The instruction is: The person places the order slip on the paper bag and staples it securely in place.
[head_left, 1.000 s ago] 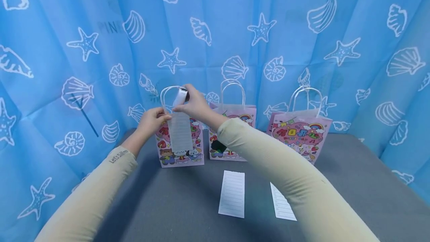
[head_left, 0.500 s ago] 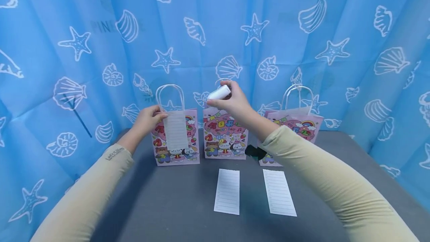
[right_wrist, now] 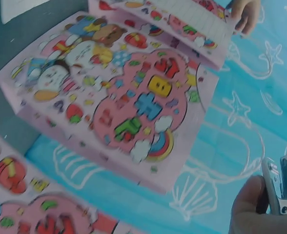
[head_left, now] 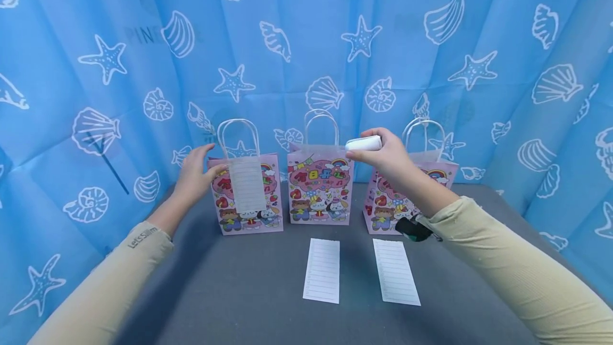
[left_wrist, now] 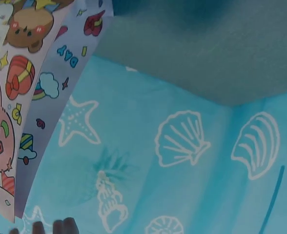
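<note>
the left hand (head_left: 192, 172) is beside the left bag (head_left: 273, 190), thumb and fingers spread wide and curled round nothing; its thumb tip lies at the upper left edge of the hanging slip (head_left: 247, 185), and whether it touches the paper i cannot tell; the slip hangs down over the bag's front from near the top edge, lined side outward, perhaps so that it can be read from the front; what keeps it there is too small to see, though a staple seems likely; the right hand (head_left: 390, 150) pinches a small white stapler (head_left: 364, 144), thumb below and fingers above, a hold that probably leaves its far end free and lets it be squeezed; it is up in front of the gap between the middle bag (head_left: 320, 190) and the right bag (head_left: 385, 212); the three bags stand upright in a row, printed fronts outward, likely to keep each front in easy reach; on the table (head_left: 239, 286) the near slip (head_left: 322, 270) and the far slip (head_left: 396, 272) lie flat and apart, roughly one before each of those two bags, perhaps as a pairing.
</note>
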### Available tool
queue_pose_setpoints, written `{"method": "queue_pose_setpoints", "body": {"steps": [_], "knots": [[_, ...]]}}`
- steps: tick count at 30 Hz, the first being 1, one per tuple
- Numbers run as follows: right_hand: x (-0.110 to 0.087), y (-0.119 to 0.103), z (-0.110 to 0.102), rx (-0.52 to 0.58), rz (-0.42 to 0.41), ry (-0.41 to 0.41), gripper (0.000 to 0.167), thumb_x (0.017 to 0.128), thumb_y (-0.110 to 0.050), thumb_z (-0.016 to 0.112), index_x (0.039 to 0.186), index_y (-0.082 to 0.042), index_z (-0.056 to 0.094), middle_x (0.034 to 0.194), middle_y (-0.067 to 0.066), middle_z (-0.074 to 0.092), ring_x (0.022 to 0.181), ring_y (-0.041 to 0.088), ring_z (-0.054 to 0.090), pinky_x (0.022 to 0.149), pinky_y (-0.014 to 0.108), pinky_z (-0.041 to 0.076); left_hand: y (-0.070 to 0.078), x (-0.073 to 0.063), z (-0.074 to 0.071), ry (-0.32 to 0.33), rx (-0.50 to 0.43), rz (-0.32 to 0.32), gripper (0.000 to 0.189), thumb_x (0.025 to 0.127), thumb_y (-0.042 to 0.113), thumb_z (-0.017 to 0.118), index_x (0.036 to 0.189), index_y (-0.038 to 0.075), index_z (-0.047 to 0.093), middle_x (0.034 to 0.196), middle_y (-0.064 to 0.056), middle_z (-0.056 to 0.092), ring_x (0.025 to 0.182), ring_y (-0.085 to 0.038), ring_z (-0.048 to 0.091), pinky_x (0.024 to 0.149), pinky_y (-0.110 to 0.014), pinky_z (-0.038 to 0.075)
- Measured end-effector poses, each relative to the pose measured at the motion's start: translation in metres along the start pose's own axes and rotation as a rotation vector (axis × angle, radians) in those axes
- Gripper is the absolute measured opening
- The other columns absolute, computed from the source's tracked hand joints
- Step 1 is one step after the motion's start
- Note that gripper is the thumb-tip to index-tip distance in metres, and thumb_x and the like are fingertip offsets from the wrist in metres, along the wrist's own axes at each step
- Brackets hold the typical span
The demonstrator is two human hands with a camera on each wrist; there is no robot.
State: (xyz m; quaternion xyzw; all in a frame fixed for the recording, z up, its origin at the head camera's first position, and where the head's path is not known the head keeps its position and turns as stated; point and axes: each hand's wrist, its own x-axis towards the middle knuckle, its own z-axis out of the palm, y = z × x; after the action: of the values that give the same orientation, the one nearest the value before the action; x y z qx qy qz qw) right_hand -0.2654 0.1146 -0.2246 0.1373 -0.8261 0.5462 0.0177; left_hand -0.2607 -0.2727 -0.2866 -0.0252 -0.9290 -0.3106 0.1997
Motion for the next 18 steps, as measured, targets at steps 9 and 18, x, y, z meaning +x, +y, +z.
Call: {"method": "queue_pose_setpoints", "body": {"steps": [9, 18], "knots": [[-0.017, 0.011, -0.025, -0.052, 0.041, 0.015, 0.064, 0.089, -0.024, 0.072, 0.139, 0.001, 0.042, 0.132, 0.025, 0.043, 0.106, 0.031, 0.051, 0.074, 0.025, 0.05, -0.008, -0.03, -0.001, 0.06, -0.042, -0.03, 0.07, 0.098, 0.023, 0.06, 0.148, -0.008, 0.022, 0.148, -0.033, 0.024, 0.138, -0.049, 0.019, 0.109, -0.062, 0.019], [-0.031, 0.019, -0.042, -0.134, 0.068, 0.043, 0.071, 0.09, -0.032, 0.07, 0.144, 0.001, 0.037, 0.134, 0.028, 0.043, 0.113, 0.037, 0.05, 0.09, 0.045, 0.046, -0.009, -0.053, 0.004, 0.027, -0.065, -0.053, 0.072, 0.097, 0.022, 0.062, 0.148, -0.01, 0.021, 0.149, -0.034, 0.02, 0.139, -0.05, 0.016, 0.108, -0.063, 0.018]]}}
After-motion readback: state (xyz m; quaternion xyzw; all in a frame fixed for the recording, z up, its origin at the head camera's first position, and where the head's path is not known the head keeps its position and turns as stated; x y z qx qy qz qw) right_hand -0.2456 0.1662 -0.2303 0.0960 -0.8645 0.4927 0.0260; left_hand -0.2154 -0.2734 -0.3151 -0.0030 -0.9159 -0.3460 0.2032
